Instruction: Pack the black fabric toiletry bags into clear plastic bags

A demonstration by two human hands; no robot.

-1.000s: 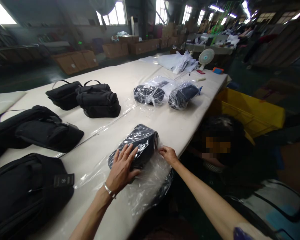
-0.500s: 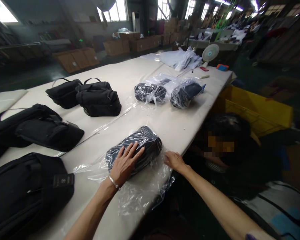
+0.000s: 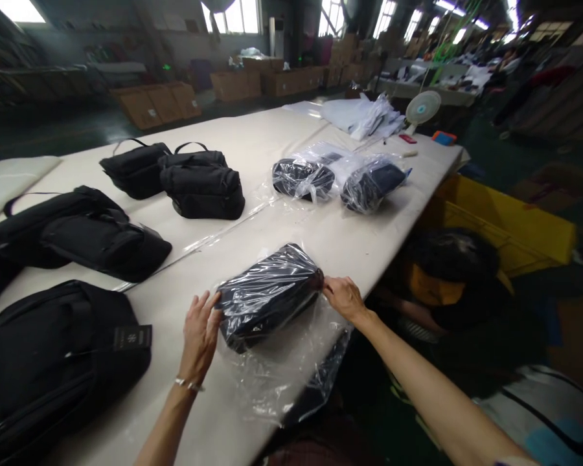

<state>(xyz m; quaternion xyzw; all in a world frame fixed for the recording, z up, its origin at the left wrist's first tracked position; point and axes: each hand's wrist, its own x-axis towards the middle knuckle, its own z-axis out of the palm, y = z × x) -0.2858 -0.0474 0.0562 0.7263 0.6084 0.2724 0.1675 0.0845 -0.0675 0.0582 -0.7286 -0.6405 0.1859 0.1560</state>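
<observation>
A black bag point(image 3: 267, 291) lies on the table inside a clear plastic bag point(image 3: 284, 378), whose loose film spreads toward the table's near edge. At the left end of the black bag is my left hand point(image 3: 200, 330), open, its fingertips touching the wrapped end. My right hand point(image 3: 344, 298) is closed in a pinch on the plastic at the other end, pulling creases across the top. To the left sits another black bag point(image 3: 63, 362) with a dark hang tag point(image 3: 133, 338). Film and fingers partly hide what the right fingertips grip.
Several unwrapped black bags point(image 3: 204, 188) stand on the left of the table point(image 3: 199, 401). Farther off are plastic-wrapped bags point(image 3: 304, 180), piled clear sheets point(image 3: 369, 118) and a fan point(image 3: 422, 107). Right of the table a person point(image 3: 459, 278) crouches near a yellow bin point(image 3: 510, 217).
My left hand has slid off the top of the wrapped bag to its left end. My right hand has moved up slightly with the plastic, drawing it tighter over the bag.
</observation>
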